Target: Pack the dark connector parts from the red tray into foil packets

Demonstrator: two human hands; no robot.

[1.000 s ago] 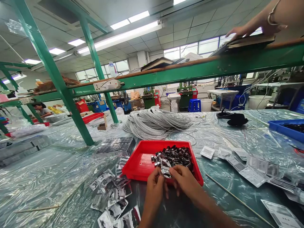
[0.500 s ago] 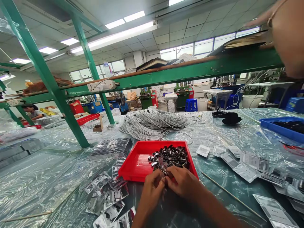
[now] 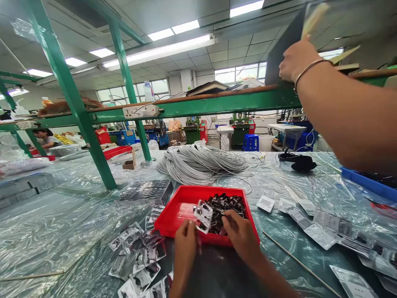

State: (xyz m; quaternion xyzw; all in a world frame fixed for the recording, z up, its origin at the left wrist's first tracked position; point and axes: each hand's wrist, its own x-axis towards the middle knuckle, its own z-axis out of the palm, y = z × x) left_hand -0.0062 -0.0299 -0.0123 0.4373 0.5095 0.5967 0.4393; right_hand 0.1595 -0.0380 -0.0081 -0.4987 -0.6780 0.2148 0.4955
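My left hand (image 3: 186, 236) is over the front edge of a red tray (image 3: 169, 225), thumb and fingers pinched at the lower corner of a small clear-and-silver plastic packet (image 3: 204, 216). The packet is tilted up above the tray and slightly blurred. In the tray's right half lies a heap of small black cylindrical parts (image 3: 231, 203) with pale marks. My right hand (image 3: 240, 229) reaches over the heap's near side, its fingertips closed together; whatever is between them is too small to make out. Left of the tray, more packets (image 3: 139, 256) lie in a loose pile.
A coil of grey cable (image 3: 198, 163) lies behind the tray. Flat silver packets (image 3: 322, 231) and a thin stick (image 3: 300, 263) are on the right. A green shelf frame (image 3: 223, 101) crosses ahead; another person's hand (image 3: 299, 62) grips a dark folder (image 3: 283, 49) there.
My hands have parted: the left drew left with the packet, the right moved right over the black parts. The other person's arm came further into view, raising the folder from the shelf.
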